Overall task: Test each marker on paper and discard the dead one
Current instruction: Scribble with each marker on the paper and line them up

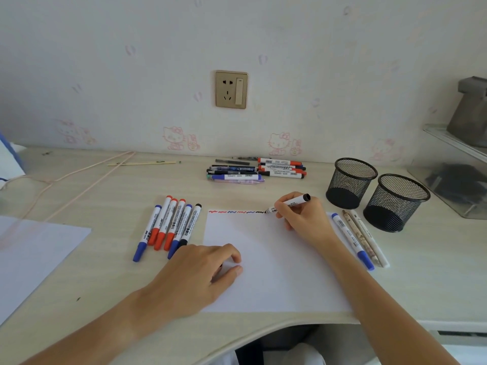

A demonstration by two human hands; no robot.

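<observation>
A white sheet of paper lies on the desk with red, blue and black squiggles along its top edge. My right hand grips a black marker, its tip touching the paper at the end of the squiggle row. My left hand rests on the paper's left edge with fingers curled; something dark, perhaps a cap, peeks from under them. Several capped red, blue and black markers lie in a row left of the paper. A blue marker and two pens lie to the right.
A pile of more markers and pens sits by the wall. Two black mesh pen cups stand at the right. Another sheet lies at the left, with a pink cable behind it. A clear shelf unit is at far right.
</observation>
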